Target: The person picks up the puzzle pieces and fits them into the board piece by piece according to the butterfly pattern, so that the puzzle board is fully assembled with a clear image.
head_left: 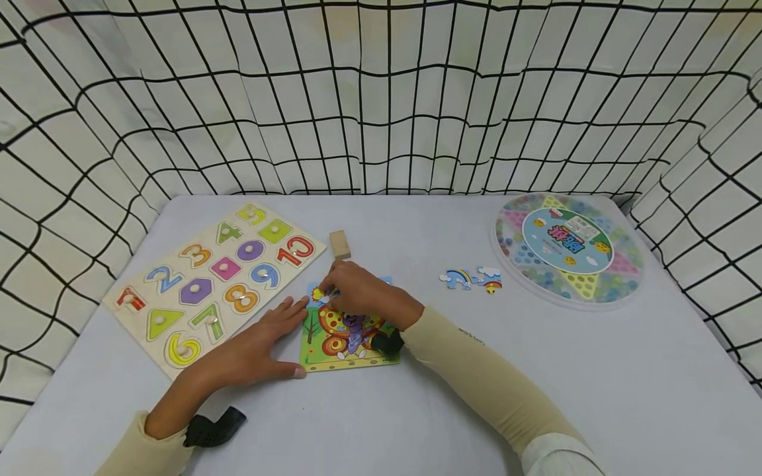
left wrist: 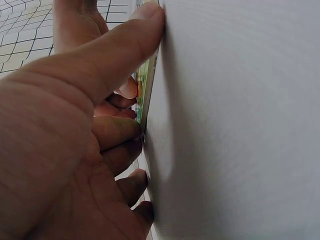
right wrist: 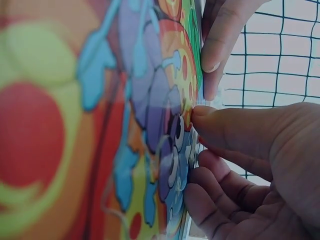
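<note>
A jigsaw puzzle board (head_left: pixel 315 350) with a butterfly picture lies at the middle of the table. Along its left edge, my left hand (head_left: pixel 253 350) rests with straight, spread fingers, its thumb at the near left corner. My right hand (head_left: pixel 360 289) reaches over the far part of the board, with bent fingers and thumb pinching at a puzzle piece (head_left: pixel 317 295) with a yellow sun on it. The right wrist view shows the thumb (right wrist: pixel 225 120) and fingertips down against the picture, hiding most of what they hold. Two loose puzzle pieces (head_left: pixel 458 279) with a rainbow and clouds lie to the right.
A wooden number and shape board (head_left: pixel 202 268) lies at the left, close to my left hand. Past the puzzle stands a small wooden block (head_left: pixel 340 244). A round, clear-lidded game box (head_left: pixel 568 251) sits at the far right. Black netting (head_left: pixel 387 99) surrounds the table's back and sides.
</note>
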The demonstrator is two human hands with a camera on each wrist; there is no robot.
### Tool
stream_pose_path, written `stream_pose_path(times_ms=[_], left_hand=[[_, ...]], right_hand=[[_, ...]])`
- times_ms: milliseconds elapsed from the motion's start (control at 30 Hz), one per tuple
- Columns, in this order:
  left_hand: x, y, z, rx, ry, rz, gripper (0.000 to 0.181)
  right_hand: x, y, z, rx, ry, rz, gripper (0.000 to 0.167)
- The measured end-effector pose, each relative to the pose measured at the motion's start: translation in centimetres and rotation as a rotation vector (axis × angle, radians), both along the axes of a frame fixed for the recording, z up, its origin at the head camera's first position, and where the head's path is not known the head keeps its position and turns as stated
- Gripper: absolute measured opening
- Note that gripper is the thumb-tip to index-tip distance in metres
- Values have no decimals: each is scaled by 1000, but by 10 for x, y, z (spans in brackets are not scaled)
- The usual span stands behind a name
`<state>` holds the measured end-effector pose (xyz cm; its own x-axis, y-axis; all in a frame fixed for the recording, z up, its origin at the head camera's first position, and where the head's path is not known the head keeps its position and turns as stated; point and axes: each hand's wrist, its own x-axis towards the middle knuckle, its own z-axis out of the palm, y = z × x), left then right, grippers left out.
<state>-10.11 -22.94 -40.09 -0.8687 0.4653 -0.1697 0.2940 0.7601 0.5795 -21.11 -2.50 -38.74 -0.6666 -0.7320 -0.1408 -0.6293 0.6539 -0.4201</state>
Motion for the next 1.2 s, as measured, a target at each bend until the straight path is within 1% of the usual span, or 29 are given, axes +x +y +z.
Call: stream_pose_path(times_ms=[100,167,400,567,700,967,1200], left_hand=[[0,0,0,-2,1,1,98],[0,0,0,-4,2,2,98],[1,0,1,-17,-9,12,99],[1,0,0,-12,-6,13,99],[0,0,-1,-8,1,5,100],[-1,1,-2,-17,-7,9,101],[-1,2,-1,-11,-7,8,100]], right_hand=[[0,1,1,3,-29,3,35],[-1,3,1,-14,-40,9,35],[-5,12,0,-110,-47,22,31],[-7,19,1,-163,-35,-15,29],[-8,26,3,-189,-63,-60,28],[-12,45,4,-244,-70,-67,27],[-16,68,0,-333,-120,-83,25]])
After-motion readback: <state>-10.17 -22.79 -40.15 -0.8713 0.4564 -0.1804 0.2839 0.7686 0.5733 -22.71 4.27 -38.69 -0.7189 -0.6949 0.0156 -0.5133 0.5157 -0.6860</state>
